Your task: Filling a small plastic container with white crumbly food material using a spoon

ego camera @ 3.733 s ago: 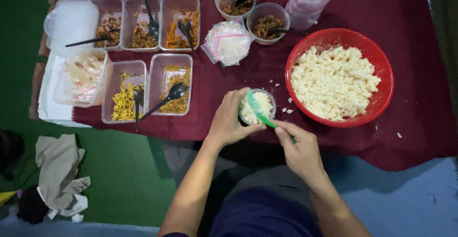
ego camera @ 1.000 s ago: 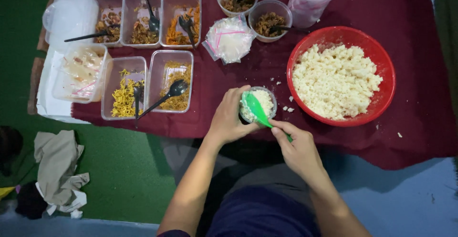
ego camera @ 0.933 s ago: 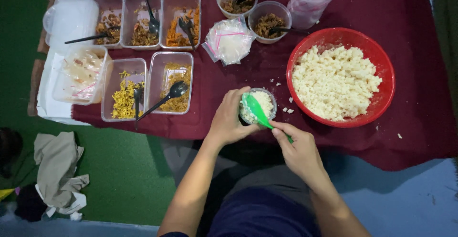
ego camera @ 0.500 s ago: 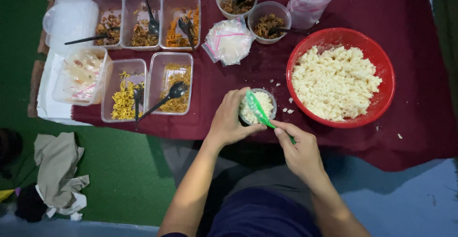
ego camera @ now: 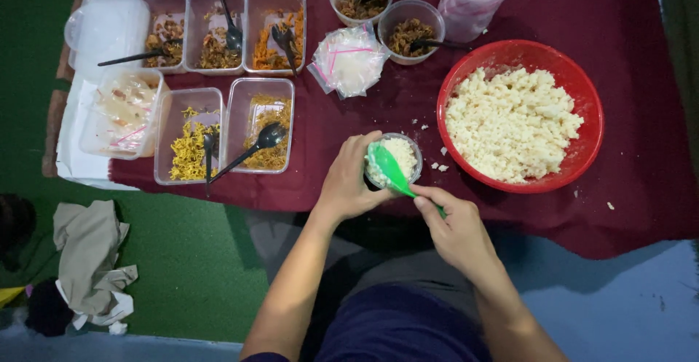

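A small round clear plastic cup [ego camera: 393, 159] packed with white rice stands on the dark red cloth-covered surface [ego camera: 641, 114], near its front edge and just left of the big red bowl. The left hand [ego camera: 348, 181] wraps around the cup's left side, its grip closed on the wall with fingers curled over the near rim. Across the top of the rice lies the blade of a green plastic spoon [ego camera: 389, 169], tilted, its handle running down to the right into the right hand [ego camera: 455, 223], whose grip is closed on it between thumb and fingers just in front of the cup.

The round red plastic bowl [ego camera: 593, 111] holds a heap of white rice. A few loose grains lie on the cloth between cup and bowl. Further back, a small clear plastic bag [ego camera: 351, 60] tied shut sits between two round tubs of brown food [ego camera: 410, 30] and five rectangular clear containers of yellow and orange toppings [ego camera: 251, 125], several with black spoons in them. A white lidded box [ego camera: 109, 23] stands at the far left. A crumpled beige cloth [ego camera: 91, 256] lies on the green floor.
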